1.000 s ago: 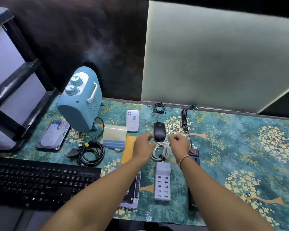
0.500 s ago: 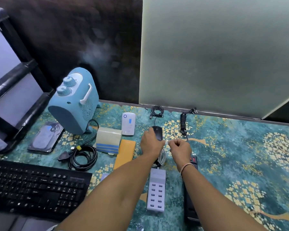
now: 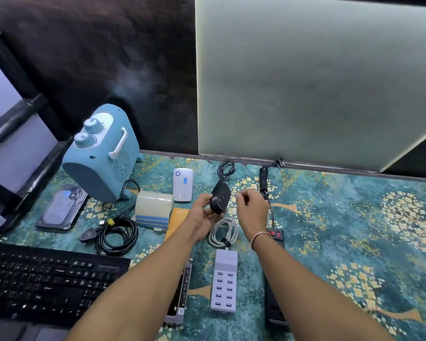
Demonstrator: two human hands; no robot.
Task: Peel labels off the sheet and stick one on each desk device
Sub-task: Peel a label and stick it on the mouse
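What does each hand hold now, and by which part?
The left hand holds the black mouse by its near end, lifted off the desk. Whether the right hand pinches something cannot be told.

Home office desk: keyboard [image 3: 47, 279], USB hub [image 3: 223, 284], heater [image 3: 101, 156].

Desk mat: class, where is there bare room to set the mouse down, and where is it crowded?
Bare: the desk mat right of the power strip. Crowded: the left half, between the heater, keyboard and USB hub.
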